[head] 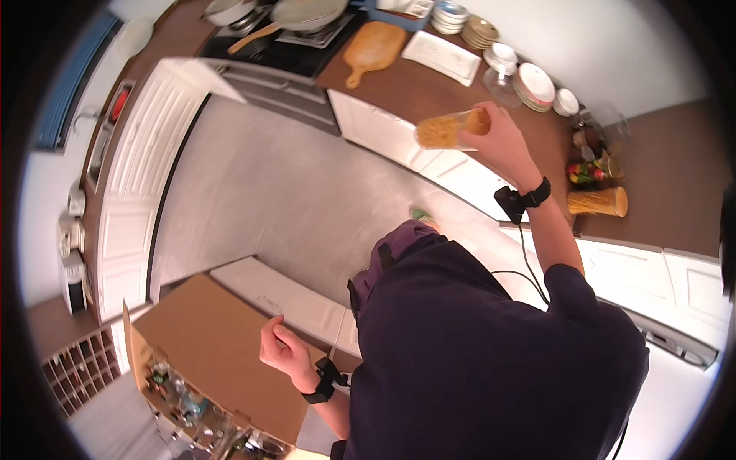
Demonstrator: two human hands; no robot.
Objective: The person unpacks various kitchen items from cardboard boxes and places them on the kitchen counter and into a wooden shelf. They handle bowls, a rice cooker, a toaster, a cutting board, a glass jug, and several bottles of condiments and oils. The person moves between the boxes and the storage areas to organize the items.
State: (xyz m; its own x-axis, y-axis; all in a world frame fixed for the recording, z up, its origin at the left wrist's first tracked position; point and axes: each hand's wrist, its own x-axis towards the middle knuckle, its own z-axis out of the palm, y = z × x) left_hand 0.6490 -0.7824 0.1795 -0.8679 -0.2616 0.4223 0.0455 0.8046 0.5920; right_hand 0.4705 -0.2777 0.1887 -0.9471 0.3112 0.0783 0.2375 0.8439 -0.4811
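Observation:
My right hand (506, 144) grips a clear cylindrical jar (440, 132) of yellow dry food, probably pasta, around one end. The jar is held sideways in the air and overlaps the front edge of the brown countertop (397, 92) in the view. A second jar, of spaghetti (595, 202), stands on the counter near the right wrist. Beside a large cardboard box (224, 345), my left hand (284, 348) has its fingers loosely curled, with no object visible in it. Both wrists wear black straps with small devices.
A wooden cutting board (376, 49), a white rectangular plate (443, 57) and stacked dishes (535, 86) line the counter. A pan (307, 14) sits on the black stove. Glassware and bottles (195, 402) stand by the box. A cable (526, 259) hangs from the right wrist.

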